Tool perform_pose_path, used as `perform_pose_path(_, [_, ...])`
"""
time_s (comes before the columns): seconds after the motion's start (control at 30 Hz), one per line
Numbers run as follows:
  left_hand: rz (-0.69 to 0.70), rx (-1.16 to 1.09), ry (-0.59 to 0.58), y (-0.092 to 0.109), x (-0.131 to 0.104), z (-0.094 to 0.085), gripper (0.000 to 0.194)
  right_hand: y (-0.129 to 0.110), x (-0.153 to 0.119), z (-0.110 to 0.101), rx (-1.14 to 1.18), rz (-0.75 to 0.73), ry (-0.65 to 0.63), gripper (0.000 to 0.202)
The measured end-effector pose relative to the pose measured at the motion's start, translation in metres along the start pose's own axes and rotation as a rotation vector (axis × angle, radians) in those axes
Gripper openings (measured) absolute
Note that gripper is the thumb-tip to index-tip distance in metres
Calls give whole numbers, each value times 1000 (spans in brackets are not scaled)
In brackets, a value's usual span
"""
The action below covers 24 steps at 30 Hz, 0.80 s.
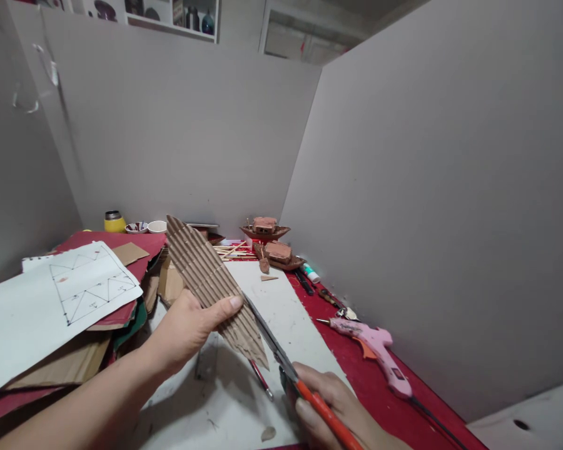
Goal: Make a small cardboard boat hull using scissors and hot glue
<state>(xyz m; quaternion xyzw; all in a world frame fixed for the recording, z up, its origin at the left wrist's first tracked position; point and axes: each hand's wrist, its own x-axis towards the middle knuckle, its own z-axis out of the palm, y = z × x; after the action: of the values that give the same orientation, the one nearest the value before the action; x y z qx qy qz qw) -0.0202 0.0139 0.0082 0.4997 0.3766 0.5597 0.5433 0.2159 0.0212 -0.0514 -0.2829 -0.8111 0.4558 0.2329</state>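
My left hand (194,325) grips a piece of corrugated cardboard (206,269), its thumb lying across the ridged face. The piece is long, pointed at both ends, and held tilted above the work surface. In my right hand (328,400) is a pair of scissors (326,412) with red-orange handles. Its grey blades point up and to the left, along the right edge of the cardboard close to my left thumb. Whether the blades touch the cardboard I cannot tell. Beneath the cardboard lies a dark red pencil (261,380), partly covered.
Left, a paper with a zigzag drawing (91,281) tops stacked cardboard (60,362). A pink glue gun (380,353) lies right on red cloth (351,369). Two small model boats (264,229), thin sticks (234,251) and a yellow jar (114,222) stand toward the back. Grey partitions (182,125) enclose the table.
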Motion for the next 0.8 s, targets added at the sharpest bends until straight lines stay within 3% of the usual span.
perform_pose_path(0.23, [-10, -22, -33, 0, 1, -3, 29, 8, 3, 5, -40, -78, 30, 42])
perform_pose_path(0.4, [-46, -9, -92, 2, 0, 0, 28, 3, 2, 0, -130, -1, 7, 40])
perform_pose_path(0.6, [-64, -8, -114, -6, -2, 3, 24, 7, 2, 3, -37, -44, -22, 41])
perform_pose_path(0.8, [-71, -61, -133, -8, -3, 3, 29, 18, 1, 9, -13, -107, 30, 36])
